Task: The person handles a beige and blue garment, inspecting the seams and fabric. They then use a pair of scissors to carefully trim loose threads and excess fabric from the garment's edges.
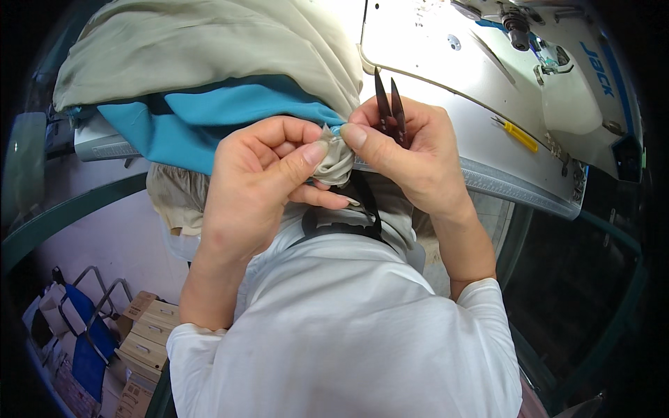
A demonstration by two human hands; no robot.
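A bunched piece of beige cloth (333,167) is held up between the two hands, in front of the person's waist and by the near edge of the surface (481,139). The left hand (244,174) grips it between thumb and forefinger, with its lower fingers spread beneath the bunch. The right hand (421,157) pinches the cloth's upper edge with its thumb, just beside the left thumb. A pair of black snips (390,115) is also held in the right hand, blades parted and pointing away from the body; how the fingers wrap the far end is hidden.

Just beyond the left hand, a blue cloth (230,115) lies in folds, its lower edge hanging over the side of the surface. A broad cream cloth (209,52) spreads farther beyond that hand, partly over the blue one. To the right of the right hand, a yellow-handled tool (519,136) lies on the surface near a ruler strip (516,188) along the edge. Farther out on that side stands a white sewing machine (578,104). Well below and left of the left hand are wooden drawers (148,338) and a blue chair (92,341).
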